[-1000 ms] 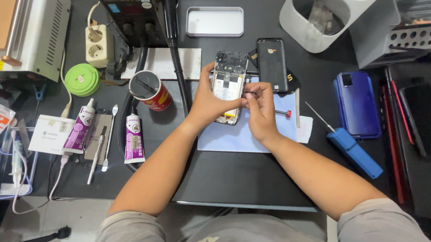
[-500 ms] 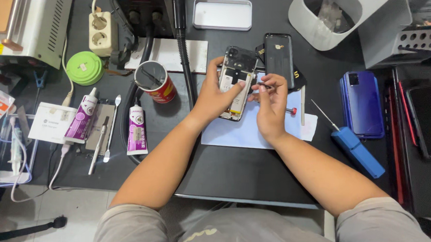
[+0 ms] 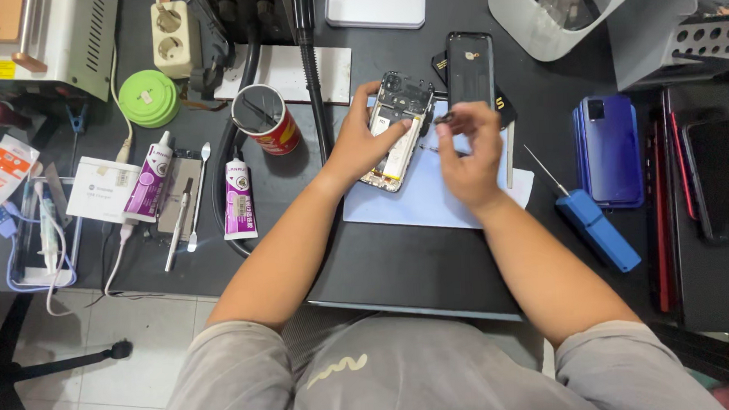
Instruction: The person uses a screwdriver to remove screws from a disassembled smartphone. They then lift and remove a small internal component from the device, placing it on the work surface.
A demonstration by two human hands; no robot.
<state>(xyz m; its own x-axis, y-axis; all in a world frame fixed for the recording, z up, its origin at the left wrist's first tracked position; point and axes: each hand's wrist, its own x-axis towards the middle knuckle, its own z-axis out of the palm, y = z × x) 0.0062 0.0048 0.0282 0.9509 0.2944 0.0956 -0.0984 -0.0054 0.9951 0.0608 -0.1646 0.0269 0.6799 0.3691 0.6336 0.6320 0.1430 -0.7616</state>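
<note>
Centrally in the frame, my left hand (image 3: pixel 360 144) gripped the opened smartphone (image 3: pixel 398 130) tilted over the pale blue mat (image 3: pixel 430 202), steadying it, while my right hand (image 3: pixel 466 155) pinched a small dark part (image 3: pixel 445 118) just beside its upper edge.

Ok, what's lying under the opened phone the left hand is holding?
A pale blue sheet lies under the opened phone, on the dark bench. The left hand and the phone cover whatever lies directly beneath.

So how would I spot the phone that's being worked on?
Find the pale blue mat on the dark table. On its upper left lies the opened phone, steadied by the left hand. Unlike the blue phone nearby, its insides are bare.
</note>
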